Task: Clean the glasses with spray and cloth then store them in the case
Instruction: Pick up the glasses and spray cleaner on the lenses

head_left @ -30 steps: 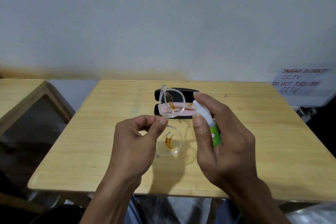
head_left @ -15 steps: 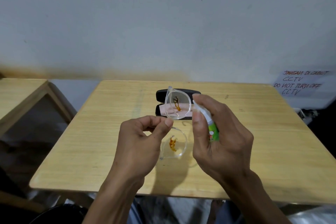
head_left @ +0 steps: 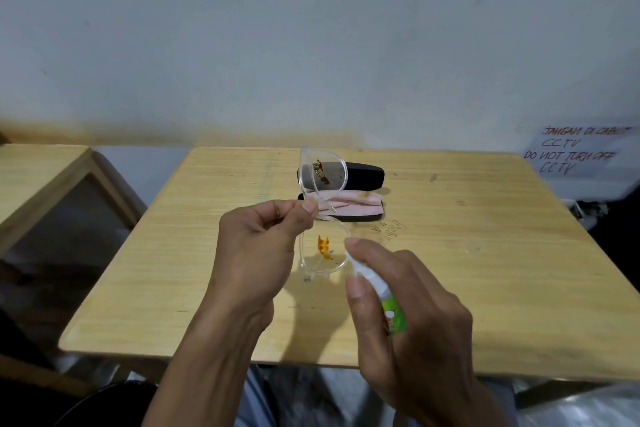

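Clear-framed glasses (head_left: 323,218) with orange-brown smears on both lenses hang upright above the table, one lens over the other. My left hand (head_left: 258,253) pinches them at the bridge between thumb and forefinger. My right hand (head_left: 412,319) grips a small white and green spray bottle (head_left: 382,302), forefinger on its top, the nozzle close to the lower lens. Behind the glasses lies an open black case (head_left: 363,172) with a pink cloth (head_left: 349,206) folded on its near half.
The light wooden table (head_left: 485,270) stands against a pale wall. A second wooden table (head_left: 38,177) is at the left across a gap. A handwritten paper sign (head_left: 578,152) hangs at the right. My legs show under the near edge.
My right hand with the spray bottle dropped from beside the upper lens to beside the lower lens. The left hand kept its grip on the glasses.
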{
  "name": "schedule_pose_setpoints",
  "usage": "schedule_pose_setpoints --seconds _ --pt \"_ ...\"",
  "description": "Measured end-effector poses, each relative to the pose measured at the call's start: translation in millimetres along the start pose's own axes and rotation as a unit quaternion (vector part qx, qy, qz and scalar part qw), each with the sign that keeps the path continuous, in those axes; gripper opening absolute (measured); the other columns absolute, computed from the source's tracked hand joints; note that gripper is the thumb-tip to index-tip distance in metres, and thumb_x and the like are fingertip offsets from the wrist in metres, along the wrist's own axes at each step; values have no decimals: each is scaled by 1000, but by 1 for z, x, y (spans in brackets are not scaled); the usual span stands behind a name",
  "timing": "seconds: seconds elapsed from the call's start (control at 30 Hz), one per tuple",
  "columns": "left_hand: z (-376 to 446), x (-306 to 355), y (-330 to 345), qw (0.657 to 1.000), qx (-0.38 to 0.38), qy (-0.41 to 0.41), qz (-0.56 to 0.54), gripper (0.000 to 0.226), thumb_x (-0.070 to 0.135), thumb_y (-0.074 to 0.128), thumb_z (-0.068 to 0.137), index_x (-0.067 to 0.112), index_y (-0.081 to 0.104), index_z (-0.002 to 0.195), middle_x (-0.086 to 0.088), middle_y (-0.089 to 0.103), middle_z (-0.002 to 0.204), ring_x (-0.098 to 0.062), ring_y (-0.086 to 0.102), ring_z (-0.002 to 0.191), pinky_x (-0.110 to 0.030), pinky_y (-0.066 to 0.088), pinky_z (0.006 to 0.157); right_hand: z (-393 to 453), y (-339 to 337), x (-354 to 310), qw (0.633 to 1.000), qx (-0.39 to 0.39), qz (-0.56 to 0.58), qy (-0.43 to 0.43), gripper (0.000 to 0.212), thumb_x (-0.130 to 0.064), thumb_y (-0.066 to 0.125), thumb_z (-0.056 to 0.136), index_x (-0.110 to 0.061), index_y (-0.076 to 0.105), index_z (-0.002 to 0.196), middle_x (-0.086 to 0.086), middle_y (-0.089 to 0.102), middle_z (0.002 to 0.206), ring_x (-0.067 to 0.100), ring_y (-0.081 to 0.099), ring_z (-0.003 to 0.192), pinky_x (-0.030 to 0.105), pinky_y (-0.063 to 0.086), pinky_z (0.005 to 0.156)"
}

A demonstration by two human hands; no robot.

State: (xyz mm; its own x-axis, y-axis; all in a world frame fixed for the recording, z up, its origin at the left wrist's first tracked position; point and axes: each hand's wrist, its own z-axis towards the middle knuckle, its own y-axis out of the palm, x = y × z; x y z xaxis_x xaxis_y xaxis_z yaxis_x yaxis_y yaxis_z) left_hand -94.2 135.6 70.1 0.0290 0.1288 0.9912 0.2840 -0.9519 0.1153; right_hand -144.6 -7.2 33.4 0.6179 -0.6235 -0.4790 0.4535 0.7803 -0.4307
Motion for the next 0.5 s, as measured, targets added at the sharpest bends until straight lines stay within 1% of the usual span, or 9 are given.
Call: schedule_pose_setpoints --seconds 0.13,0.23,0.3,0.4,0.47,0.5 --pt "1 2 1 1000 6 8 8 22 16 75 81 11 67 61 10 64 54 5 55 53 -2 42 55 1 3 0 1000 10 -16 -12 25 -28 52 98 -27 59 121 -2 71 86 13 61 60 23 47 50" --pt "0 2 1 1000 4 7 8 22 17 75 81 13 68 61 10 65 55 6 57 54 -2 43 55 0 4 3 1000 10 -17 -17 23 -25 56 96 -26 60 118 -2 71 86 14 62 58 25 46 49" --pt "0 2 2 1000 1 8 7 22 17 75 81 14 68 61 10 66 55 7 58 54 -1 43 55 -2 5 5 1000 5 -18 -19 21 -25 56 95 -26 60 116 -3 70 85 13 61 59 24 46 49" --pt "-1 2 1 1000 1 12 6 20 16 75 82 13 68 63 11 65 55 8 57 53 -1 42 54 -3 3 5 1000 15 -16 0 26 -26 55 94 -28 60 120 -6 70 87 13 61 67 17 45 54" --pt "1 2 -2 1000 3 18 5 18 14 75 81 12 69 64 11 66 55 8 58 54 -1 43 55 -4 -2 3 999 16 -4 35 31 -27 56 91 -29 59 122 -15 66 90 6 63 79 7 44 63" --pt "2 3 -3 1000 4 21 0 17 13 74 82 11 69 65 11 67 55 8 59 55 -1 43 56 -6 -5 3 999 15 -3 50 32 -27 56 90 -29 60 122 -19 63 92 -1 63 84 1 41 69"
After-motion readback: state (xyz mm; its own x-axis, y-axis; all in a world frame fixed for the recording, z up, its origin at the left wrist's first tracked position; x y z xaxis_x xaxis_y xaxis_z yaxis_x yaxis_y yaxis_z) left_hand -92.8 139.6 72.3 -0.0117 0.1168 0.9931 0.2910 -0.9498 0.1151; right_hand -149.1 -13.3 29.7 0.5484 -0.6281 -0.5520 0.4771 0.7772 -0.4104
